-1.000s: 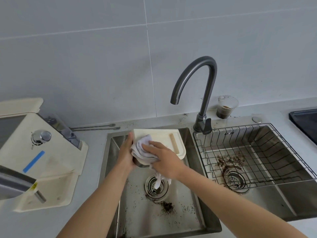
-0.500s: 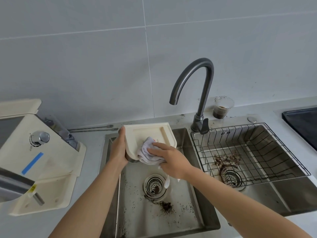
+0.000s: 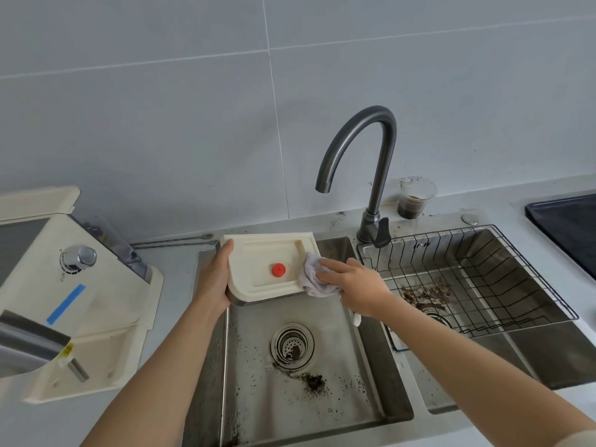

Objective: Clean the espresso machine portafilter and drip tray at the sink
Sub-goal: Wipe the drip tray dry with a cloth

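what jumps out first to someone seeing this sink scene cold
The cream drip tray held over the left sink basin, left hand gripping its edge while the right hand presses a white cloth against it. A bright red knob sits mid-tray, and coffee grounds litter the basin below.

Large pale grey wall tiles rise behind a light grey countertop. A black cooktop sits at the right edge, in soft even light.
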`<control>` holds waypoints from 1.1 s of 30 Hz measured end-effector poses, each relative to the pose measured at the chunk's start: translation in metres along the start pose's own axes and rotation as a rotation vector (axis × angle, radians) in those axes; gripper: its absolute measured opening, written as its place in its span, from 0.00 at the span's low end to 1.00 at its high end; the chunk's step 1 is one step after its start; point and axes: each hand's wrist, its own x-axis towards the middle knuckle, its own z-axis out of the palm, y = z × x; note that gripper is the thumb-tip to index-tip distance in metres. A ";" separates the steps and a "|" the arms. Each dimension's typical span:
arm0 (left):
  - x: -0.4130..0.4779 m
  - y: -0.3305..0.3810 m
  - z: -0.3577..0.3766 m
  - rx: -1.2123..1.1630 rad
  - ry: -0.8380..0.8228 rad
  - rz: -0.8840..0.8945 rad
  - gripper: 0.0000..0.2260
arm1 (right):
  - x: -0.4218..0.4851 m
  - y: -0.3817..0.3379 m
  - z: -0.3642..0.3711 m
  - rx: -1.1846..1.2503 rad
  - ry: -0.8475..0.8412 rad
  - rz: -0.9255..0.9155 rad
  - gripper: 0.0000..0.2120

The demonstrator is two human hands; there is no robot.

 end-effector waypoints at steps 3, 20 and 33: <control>-0.001 -0.002 0.000 0.013 -0.001 0.009 0.10 | 0.003 0.010 -0.004 -0.093 -0.007 -0.010 0.26; -0.007 -0.012 0.008 0.092 -0.291 -0.035 0.35 | 0.036 -0.062 -0.015 0.145 0.379 -0.231 0.31; -0.007 -0.004 0.002 0.041 -0.141 0.005 0.10 | 0.032 -0.004 -0.011 0.147 0.094 0.157 0.30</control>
